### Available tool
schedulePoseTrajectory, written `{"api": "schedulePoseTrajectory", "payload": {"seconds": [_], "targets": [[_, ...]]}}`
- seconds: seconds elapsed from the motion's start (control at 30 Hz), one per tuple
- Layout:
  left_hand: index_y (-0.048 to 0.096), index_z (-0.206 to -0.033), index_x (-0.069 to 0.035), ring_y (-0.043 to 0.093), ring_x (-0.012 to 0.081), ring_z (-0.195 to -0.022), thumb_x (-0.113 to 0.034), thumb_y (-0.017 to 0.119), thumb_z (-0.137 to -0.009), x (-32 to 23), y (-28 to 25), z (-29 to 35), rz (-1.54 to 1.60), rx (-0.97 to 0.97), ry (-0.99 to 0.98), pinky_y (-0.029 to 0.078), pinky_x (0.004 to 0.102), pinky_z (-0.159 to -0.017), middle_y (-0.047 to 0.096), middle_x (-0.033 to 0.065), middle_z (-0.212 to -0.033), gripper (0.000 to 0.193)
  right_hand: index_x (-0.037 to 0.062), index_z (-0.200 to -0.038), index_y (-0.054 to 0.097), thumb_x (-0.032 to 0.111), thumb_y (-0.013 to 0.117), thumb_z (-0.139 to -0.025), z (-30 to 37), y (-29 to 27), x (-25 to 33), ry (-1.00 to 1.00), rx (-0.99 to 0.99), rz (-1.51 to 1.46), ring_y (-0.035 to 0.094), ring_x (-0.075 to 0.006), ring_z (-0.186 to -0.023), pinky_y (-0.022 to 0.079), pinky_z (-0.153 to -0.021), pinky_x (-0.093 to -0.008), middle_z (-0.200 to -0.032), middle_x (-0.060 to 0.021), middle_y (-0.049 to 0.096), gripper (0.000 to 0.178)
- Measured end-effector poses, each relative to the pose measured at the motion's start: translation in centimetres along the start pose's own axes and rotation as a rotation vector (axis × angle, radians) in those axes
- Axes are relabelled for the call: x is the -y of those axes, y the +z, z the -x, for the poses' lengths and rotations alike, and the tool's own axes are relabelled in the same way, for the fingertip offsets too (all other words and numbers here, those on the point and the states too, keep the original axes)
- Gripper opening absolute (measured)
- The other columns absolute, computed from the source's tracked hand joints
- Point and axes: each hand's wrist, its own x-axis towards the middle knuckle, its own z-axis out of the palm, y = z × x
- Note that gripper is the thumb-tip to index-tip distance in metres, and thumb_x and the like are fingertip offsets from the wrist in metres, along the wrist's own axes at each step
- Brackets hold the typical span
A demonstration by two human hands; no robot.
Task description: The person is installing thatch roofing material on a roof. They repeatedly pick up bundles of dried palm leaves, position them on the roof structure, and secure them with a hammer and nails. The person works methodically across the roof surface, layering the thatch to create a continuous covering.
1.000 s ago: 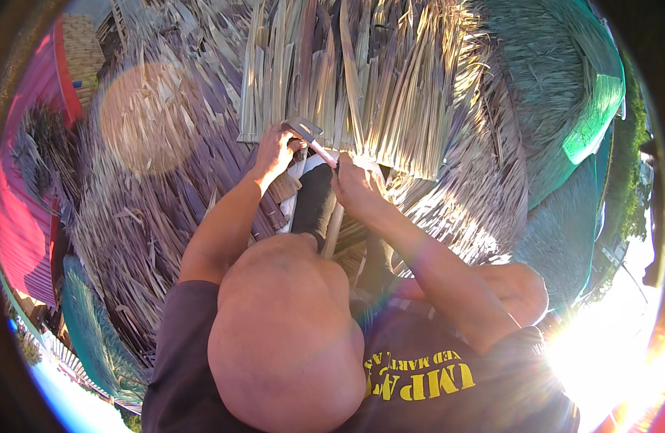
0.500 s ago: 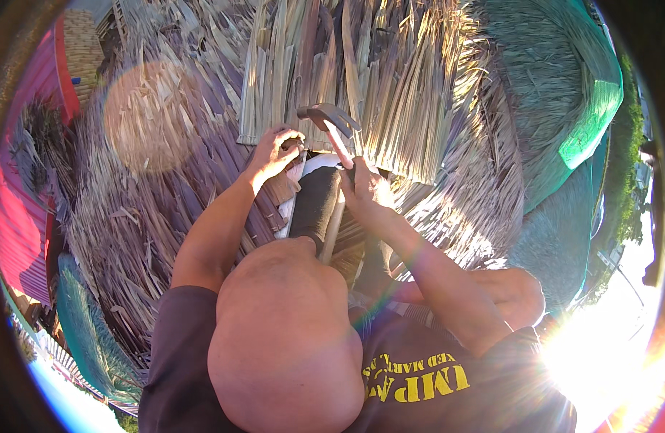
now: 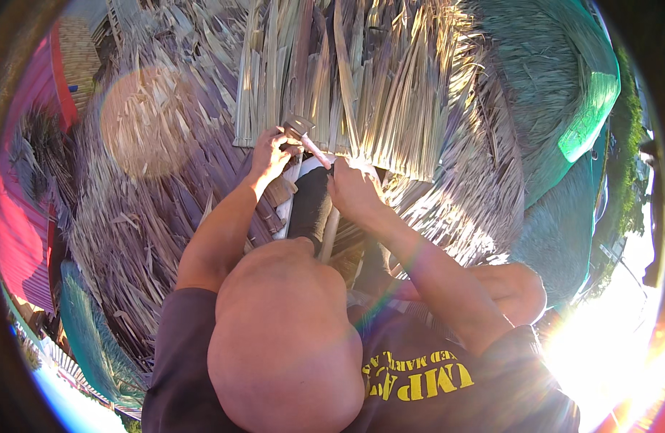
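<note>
The right hand (image 3: 355, 191) is closed around the handle of the hammer (image 3: 316, 148). The hammer head is just beside the left hand (image 3: 269, 155), near the lower edge of the thatch panel (image 3: 412, 101). Left fingers are curled; what they pinch cannot be determined. Beyond, green netting (image 3: 591, 123) lies right; red corrugated roofing (image 3: 20, 242), left.

The hammer head (image 3: 298, 127) near frame centre looks like dull metal; its handle (image 3: 316, 150) appears smooth. The thatch panel (image 3: 404, 94), upper centre, is dry leaf, rough and ridged. Green netting (image 3: 586, 126), upper right, shines like plastic; the shirt (image 3: 491, 382), lower right, is matt cloth.
</note>
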Motion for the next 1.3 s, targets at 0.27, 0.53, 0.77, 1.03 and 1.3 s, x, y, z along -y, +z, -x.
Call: {"api": "schedulePoseTrajectory", "payload": {"seconds": [0.27,0.53,0.77,1.03,1.3], "targets": [[0.075,-0.095,-0.008,0.063,0.0282,-0.098,-0.017,0.085,-0.075,-0.6,-0.7,-0.4,0.079,0.100,-0.132,0.052,0.0405,-0.086,0.067,0.0063,-0.103,0.024,-0.0024,-0.105,0.045,0.020,0.055,-0.100,0.1,0.6,1.3,0.121,0.042,-0.032,0.064,-0.0485,-0.068,0.049,-0.062,-0.0550,-0.074,-0.0287,0.064,0.025],[0.061,-0.120,-0.007,0.064,0.0222,-0.103,0.007,0.056,-0.088,0.7,-0.8,-0.3,0.337,0.057,-0.180,0.050,0.0350,-0.093,0.066,0.0092,-0.112,0.035,-0.0020,-0.107,0.046,0.021,0.057,-0.098,2.6,1.1,0.4,-0.161,-0.334,-0.114,0.065,-0.0485,-0.072,0.051,-0.065,-0.0558,-0.075,-0.0281,0.065,0.027],[0.052,-0.127,-0.006,0.064,0.0219,-0.106,0.015,0.052,-0.083,3.1,0.2,-0.3,0.288,0.091,-0.130,0.051,0.0331,-0.094,0.064,0.0092,-0.119,0.048,-0.0024,-0.112,0.045,0.014,0.058,-0.096,-2.7,-2.1,2.7,0.089,-0.035,-0.118,0.068,-0.0457,-0.076,0.052,-0.065,-0.0522,-0.080,-0.0248,0.067,0.027],[0.053,-0.124,-0.006,0.065,0.0214,-0.103,0.018,0.047,-0.080,2.6,0.2,-0.5,0.333,0.081,-0.196,0.051,0.0334,-0.091,0.064,0.0094,-0.114,0.050,-0.0010,-0.106,0.048,0.014,0.062,-0.094,-0.9,-2.3,2.9,-0.029,-0.167,-0.082,0.066,-0.0423,-0.068,0.053,-0.062,-0.0479,-0.071,-0.0178,0.064,0.024],[0.054,-0.123,-0.005,0.064,0.0215,-0.098,0.017,0.045,-0.080,1.9,-0.2,-0.5,0.336,0.046,-0.149,0.051,0.0331,-0.088,0.063,0.0112,-0.109,0.049,-0.0032,-0.111,0.045,0.018,0.057,-0.099,-1.1,-0.2,-0.2,-0.447,-0.530,0.148,0.065,-0.0401,-0.067,0.050,-0.062,-0.0506,-0.075,-0.0231,0.063,0.027]]}}
